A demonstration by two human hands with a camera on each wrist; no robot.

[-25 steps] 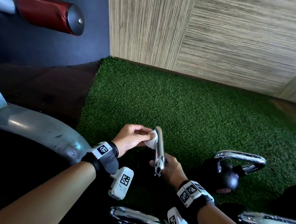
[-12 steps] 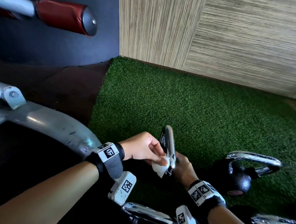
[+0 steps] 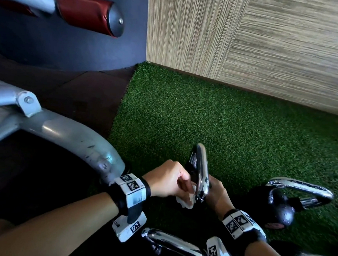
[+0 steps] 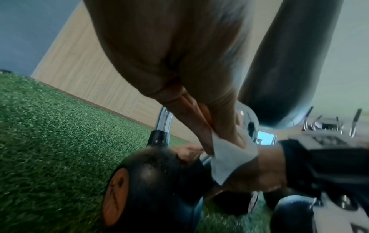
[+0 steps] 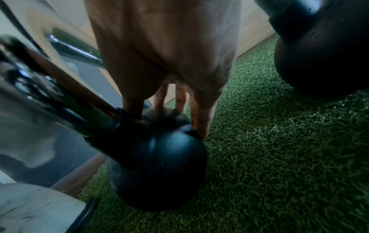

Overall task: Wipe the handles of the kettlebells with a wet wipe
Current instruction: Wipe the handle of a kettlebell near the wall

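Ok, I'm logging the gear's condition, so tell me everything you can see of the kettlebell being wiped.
The kettlebell has a round, matt black, slightly pitted body, a shiny chrome loop handle set in black collars and an orange disc on its base. It sits tipped on green turf, base showing. The left hand pinches a white wet wipe against the handle's near end; the right hand grips the top of the body.

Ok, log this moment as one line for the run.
left hand: pinches white wet wipe against shiny chrome kettlebell handle | right hand: grips black round kettlebell body | surface: green turf
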